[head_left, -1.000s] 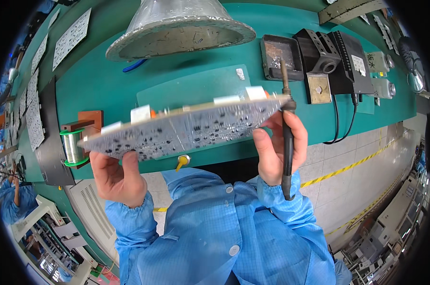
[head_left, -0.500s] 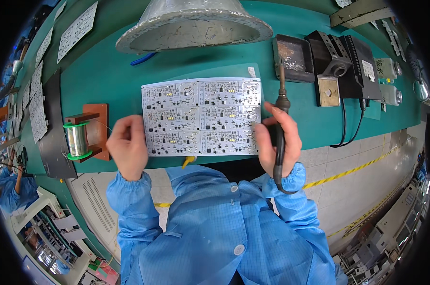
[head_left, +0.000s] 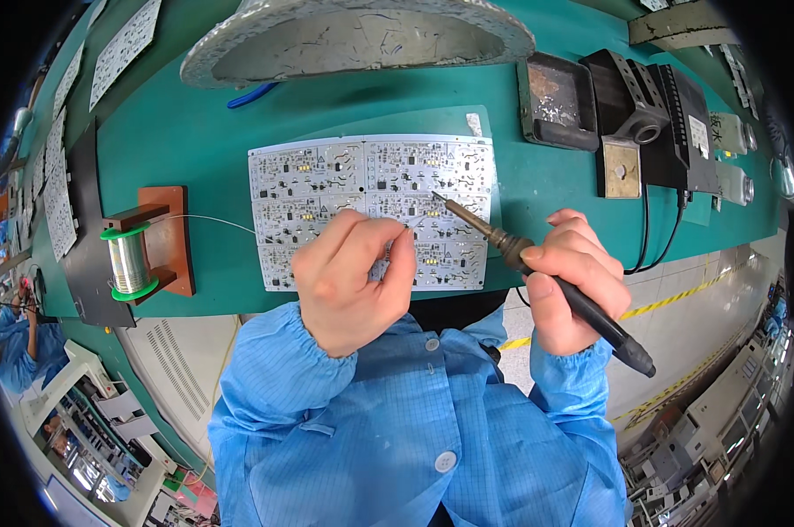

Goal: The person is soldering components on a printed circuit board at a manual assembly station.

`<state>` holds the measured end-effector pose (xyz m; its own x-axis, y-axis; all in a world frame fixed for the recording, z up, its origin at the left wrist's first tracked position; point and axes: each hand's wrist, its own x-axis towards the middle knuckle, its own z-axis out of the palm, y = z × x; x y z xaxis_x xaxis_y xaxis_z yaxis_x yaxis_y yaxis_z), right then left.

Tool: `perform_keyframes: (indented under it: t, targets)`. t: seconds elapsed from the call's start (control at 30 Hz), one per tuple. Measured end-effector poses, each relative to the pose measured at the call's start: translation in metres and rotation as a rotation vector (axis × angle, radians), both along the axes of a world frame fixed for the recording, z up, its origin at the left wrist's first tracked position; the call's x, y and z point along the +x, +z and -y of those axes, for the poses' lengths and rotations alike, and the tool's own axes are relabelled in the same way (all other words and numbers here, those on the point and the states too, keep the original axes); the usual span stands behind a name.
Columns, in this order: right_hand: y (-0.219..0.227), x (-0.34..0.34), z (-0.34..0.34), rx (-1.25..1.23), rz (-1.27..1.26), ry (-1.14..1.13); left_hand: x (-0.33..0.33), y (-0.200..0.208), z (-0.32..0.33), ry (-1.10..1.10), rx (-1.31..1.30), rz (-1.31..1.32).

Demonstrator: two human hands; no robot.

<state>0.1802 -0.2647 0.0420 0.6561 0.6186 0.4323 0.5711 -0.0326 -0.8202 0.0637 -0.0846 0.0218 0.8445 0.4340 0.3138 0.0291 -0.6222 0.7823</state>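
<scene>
A white circuit board panel (head_left: 309,180), divided into several repeated sections, lies flat on the green bench mat. My left hand (head_left: 353,285) is over its lower middle, thumb and forefinger pinched together. Solder wire (head_left: 212,219) runs from the spool (head_left: 129,262) toward this hand and fades from sight against the board; its end at my fingertips is too fine to make out. Pen-like in my right hand (head_left: 577,281) is a soldering iron (head_left: 499,239). Its tip points left at the panel's right half, near a dark component; contact I cannot tell.
The spool sits on a brown stand (head_left: 179,255) at left. A metal hood (head_left: 362,44) overhangs the far side, with a blue-handled tool (head_left: 252,96) below. Far right are a dark tray (head_left: 556,101), an iron holder (head_left: 629,105), a sponge (head_left: 622,167), a black unit and bottles.
My left hand has moved from the panel's left edge to over its middle, drawing out solder wire. My right hand has left the right edge and swung the iron's tip down over the panel.
</scene>
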Motion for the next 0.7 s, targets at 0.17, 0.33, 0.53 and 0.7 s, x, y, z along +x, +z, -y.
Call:
perform_keyframes:
  t: [0.17,0.33,0.53,0.7]
  targets:
    - [-0.001,0.002,-0.003,-0.042,0.008,-0.010,0.000,-0.004,0.002,0.057,-0.043,0.025]
    - [-0.006,0.005,-0.006,-0.012,0.019,0.005,-0.001,-0.008,0.001,0.049,0.004,0.008]
    - [-0.004,0.005,-0.009,-0.016,0.070,0.016,0.000,-0.009,0.001,0.034,0.024,0.006]
    - [-0.001,0.003,-0.011,-0.033,0.093,0.015,0.000,-0.008,0.001,0.019,0.016,0.012]
